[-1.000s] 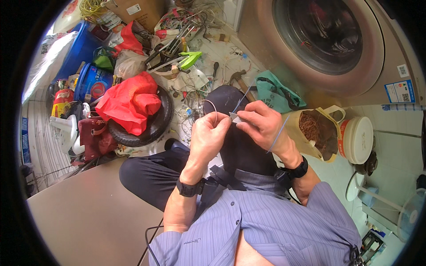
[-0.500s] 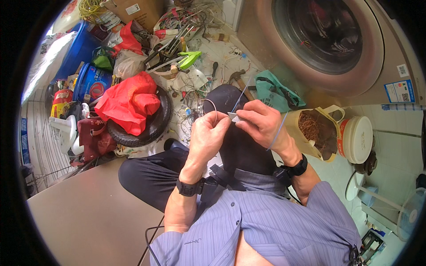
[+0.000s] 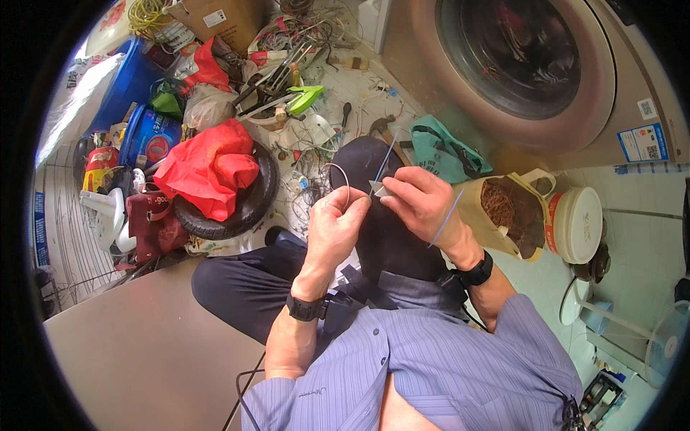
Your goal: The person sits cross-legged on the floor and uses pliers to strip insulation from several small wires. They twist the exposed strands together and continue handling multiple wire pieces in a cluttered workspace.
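My left hand (image 3: 336, 226) is closed, thumb against forefinger, pinching a thin wire; its brownish curved end (image 3: 338, 167) loops up above the knuckles. My right hand (image 3: 425, 205) is closed on a small flat grey metal blade (image 3: 382, 190), its tip close to the left fingertips. A slim blue wire-like strand (image 3: 388, 158) rises from beside the blade. Another blue length (image 3: 447, 218) shows along the back of the right hand; whether the two are one strand I cannot tell. Both hands are over my dark-trousered knee (image 3: 363, 161).
A hammer (image 3: 383, 126) and a teal bag (image 3: 440, 154) lie beyond the knee. On the right, a cream bag (image 3: 480, 228) holds copper-coloured wire next to a lidded white bucket (image 3: 581, 226). A washing machine (image 3: 413, 61) stands behind. Left are a tyre (image 3: 267, 183) and red bag (image 3: 208, 169).
The blade has tilted, with its point turned upward between my fingertips. The upper blue strand has swung slightly left. The left hand still pinches the wire and has barely moved.
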### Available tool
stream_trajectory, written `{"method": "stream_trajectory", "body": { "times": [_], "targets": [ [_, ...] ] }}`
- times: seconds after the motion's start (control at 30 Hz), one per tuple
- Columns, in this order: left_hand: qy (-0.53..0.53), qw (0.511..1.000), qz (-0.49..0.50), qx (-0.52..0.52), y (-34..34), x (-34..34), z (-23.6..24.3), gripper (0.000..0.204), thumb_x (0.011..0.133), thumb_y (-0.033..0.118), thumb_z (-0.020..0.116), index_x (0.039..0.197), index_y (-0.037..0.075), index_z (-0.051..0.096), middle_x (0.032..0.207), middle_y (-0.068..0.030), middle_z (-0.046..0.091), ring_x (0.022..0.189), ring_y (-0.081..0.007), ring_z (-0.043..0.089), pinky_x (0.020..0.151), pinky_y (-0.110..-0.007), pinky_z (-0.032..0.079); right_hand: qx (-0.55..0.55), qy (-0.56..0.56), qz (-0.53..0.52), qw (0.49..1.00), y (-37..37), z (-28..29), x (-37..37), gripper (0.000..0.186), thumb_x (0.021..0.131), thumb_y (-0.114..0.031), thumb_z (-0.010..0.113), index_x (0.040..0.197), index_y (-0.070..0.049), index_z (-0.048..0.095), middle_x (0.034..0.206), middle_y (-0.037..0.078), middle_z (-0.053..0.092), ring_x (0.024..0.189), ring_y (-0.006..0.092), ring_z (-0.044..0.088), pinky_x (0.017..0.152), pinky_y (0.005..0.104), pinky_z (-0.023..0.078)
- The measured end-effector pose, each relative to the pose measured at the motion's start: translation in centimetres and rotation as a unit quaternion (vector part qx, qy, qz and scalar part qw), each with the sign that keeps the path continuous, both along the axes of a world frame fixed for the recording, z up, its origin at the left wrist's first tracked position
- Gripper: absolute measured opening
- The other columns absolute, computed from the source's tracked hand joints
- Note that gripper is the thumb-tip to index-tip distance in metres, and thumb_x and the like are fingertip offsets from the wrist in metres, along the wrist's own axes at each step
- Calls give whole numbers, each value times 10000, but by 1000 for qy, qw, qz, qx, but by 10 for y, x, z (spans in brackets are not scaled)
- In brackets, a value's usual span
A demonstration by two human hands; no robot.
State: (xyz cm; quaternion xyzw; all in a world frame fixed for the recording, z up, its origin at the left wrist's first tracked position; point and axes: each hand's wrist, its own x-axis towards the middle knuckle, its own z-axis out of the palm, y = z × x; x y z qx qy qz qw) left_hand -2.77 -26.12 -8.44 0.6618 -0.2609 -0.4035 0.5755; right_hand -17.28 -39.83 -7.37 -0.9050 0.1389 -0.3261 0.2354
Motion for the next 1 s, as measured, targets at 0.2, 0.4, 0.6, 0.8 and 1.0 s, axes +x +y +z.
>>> {"method": "stream_trajectory", "body": {
  "times": [0.2,0.4,0.6,0.8,1.0],
  "targets": [
    [36,998,-18,53,13,-2,0,114,955,95,657,935,-7,703,789,52,622,718,-26,506,639,-209,401,3,-14,-16,1000,0,-3,-1,287,767,-117,842,1014,-39,717,970,112,665,801,299,679,682,365,570],
    [38,999,-3,34,17,-6,0,139,949,108,658,925,-22,701,738,44,622,681,-24,522,610,-222,429,105,7,-47,993,4,-3,-2,293,772,-115,844,1024,-40,714,982,110,658,799,302,671,681,372,559],
    [30,999,3,40,9,-7,6,166,950,128,657,937,-30,706,759,32,644,699,-29,540,624,-227,445,59,-15,24,998,1,0,-4,298,770,-118,848,1025,-42,714,984,103,650,799,283,669,673,375,547],
    [45,998,6,32,2,-7,7,152,960,125,654,945,-17,706,784,57,626,699,-17,502,608,-209,391,89,31,63,994,-3,5,-9,279,778,-128,848,1015,-51,723,982,93,644,788,275,669,663,369,544],
    [33,999,2,35,0,-7,8,165,955,113,648,967,-42,703,776,16,670,709,-33,555,633,-232,458,95,43,67,992,-6,9,-8,264,787,-137,842,1009,-52,726,982,89,645,780,276,670,661,366,547]
  ]
}}
